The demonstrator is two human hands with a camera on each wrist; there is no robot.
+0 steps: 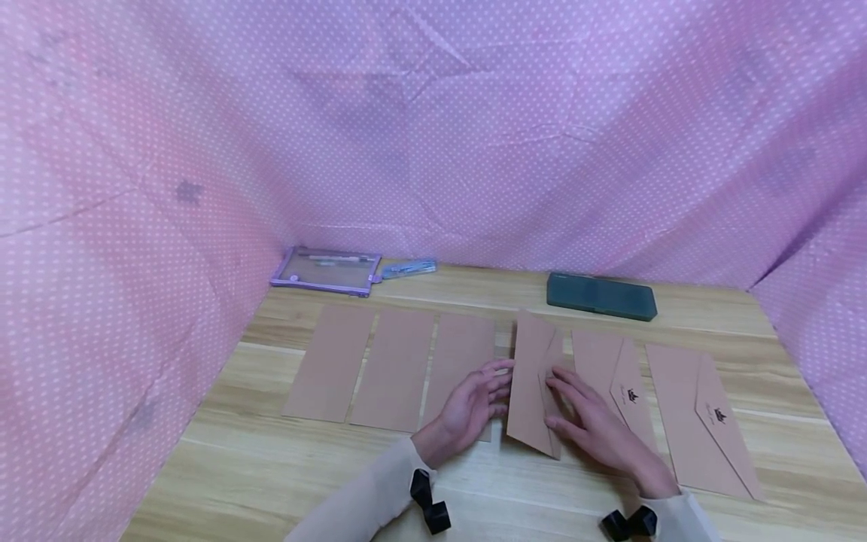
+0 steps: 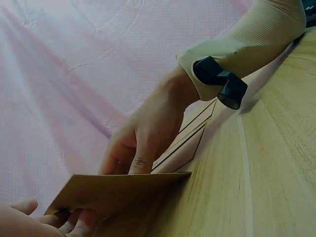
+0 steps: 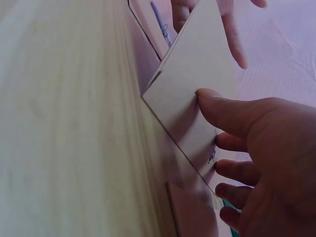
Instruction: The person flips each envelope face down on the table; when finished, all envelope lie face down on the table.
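Note:
A brown paper envelope (image 1: 531, 384) stands tilted up on one long side between my two hands. My left hand (image 1: 470, 410) is at its left side, fingers fairly straight against the back face; the left wrist view shows these fingers (image 2: 81, 222) under the paper. From the other side, my right hand (image 1: 596, 425) touches the flap face with thumb and fingertips. In the right wrist view the right thumb (image 3: 212, 101) lies on that face, and a bit of dark print shows between the fingertips.
Three plain envelopes (image 1: 393, 369) lie in a row at left. At right lie two flap-side-up envelopes (image 1: 701, 429) with crown prints. Behind them are a purple-edged clear pouch (image 1: 328, 275), a small blue packet (image 1: 409, 269) and a dark green case (image 1: 599, 296). Pink dotted cloth (image 1: 433, 150) surrounds the table.

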